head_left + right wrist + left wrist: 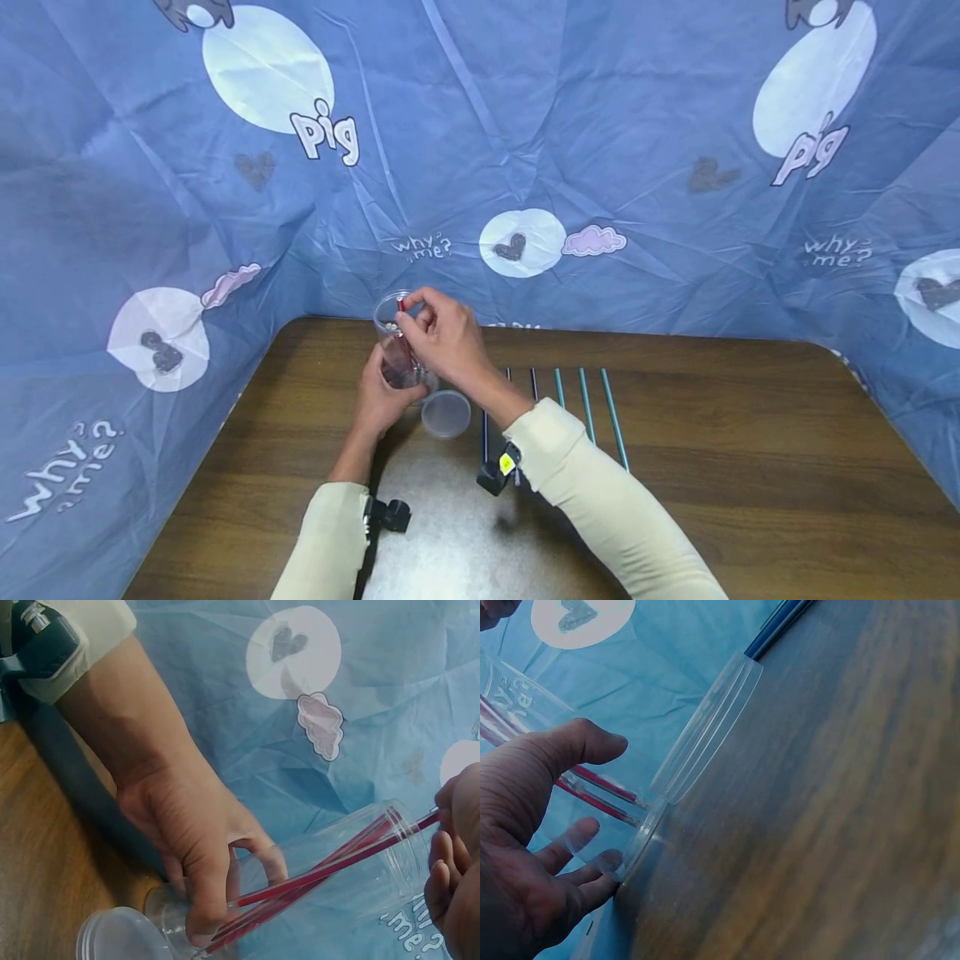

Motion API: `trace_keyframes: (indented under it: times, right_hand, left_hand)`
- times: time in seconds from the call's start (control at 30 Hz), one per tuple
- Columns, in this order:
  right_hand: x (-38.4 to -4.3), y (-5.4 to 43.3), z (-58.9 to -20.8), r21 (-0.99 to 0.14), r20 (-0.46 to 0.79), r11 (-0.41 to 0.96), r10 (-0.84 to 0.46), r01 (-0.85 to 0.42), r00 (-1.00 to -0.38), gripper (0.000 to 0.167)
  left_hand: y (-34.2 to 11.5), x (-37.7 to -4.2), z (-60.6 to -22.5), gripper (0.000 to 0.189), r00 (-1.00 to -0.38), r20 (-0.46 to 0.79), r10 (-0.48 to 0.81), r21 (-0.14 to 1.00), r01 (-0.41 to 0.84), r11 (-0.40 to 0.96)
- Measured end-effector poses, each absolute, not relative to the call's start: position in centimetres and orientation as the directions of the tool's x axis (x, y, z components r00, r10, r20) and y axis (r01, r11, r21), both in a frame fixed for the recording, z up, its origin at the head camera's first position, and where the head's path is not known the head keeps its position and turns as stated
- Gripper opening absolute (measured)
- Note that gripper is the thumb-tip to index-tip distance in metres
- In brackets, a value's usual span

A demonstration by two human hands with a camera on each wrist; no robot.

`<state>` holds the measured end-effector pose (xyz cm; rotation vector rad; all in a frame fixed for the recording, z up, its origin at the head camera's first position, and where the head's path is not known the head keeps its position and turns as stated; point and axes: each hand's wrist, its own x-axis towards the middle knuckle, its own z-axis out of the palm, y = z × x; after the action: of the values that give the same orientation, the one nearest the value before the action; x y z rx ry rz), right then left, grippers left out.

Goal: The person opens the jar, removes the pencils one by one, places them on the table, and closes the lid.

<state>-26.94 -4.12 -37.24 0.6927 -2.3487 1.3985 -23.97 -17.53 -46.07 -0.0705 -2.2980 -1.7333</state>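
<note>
the left hand (378, 402) curls low round the clear jar (390, 344); at its mouth, toward eleven o'clock, the right hand (447, 335) pinches a red stick (401, 306) by the top, likely light, stiff, slippery; best gripped there.

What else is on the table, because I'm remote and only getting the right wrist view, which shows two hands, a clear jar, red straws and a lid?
Observer: The head view shows three teal straws lying to the right of the jar.
Operator: Are there any other straws near them?
Observer: Yes, dark straws, between the lid and the teal ones in the head view.
Operator: Does anything block your sight of those?
Observer: Yes, the sleeve behind the right hand crosses in front, hiding parts of several straws.
</note>
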Motion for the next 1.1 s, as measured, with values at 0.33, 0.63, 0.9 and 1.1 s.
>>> trace_keyframes:
  times: [0.33,0.63,0.9,1.1]
  right_hand:
    - [-27.0,-4.2,-37.1,-0.651,0.668,0.297,-0.214,-0.699,-0.713,0.019]
    - [-26.9,-4.4,-36.9,-0.629,0.738,0.178,-0.172,-0.757,-0.653,0.02]
    - [-26.7,-4.5,-36.7,-0.6,0.773,0.165,-0.133,-0.783,-0.62,0.019]
    - [-26.7,-4.6,-36.7,-0.573,0.802,0.135,-0.112,-0.808,-0.587,0.018]
  left_hand:
    - [-18.6,-26.4,-49.7,0.09,-0.96,0.247,-0.133,0.933,0.199,0.299]
    - [-18.5,-26.5,-49.4,0.092,-0.956,0.262,-0.13,0.93,0.214,0.299]
    - [-18.6,-26.6,-49.6,0.089,-0.955,0.266,-0.131,0.924,0.214,0.316]
    - [-18.7,-26.4,-49.8,0.088,-0.96,0.25,-0.129,0.928,0.2,0.313]
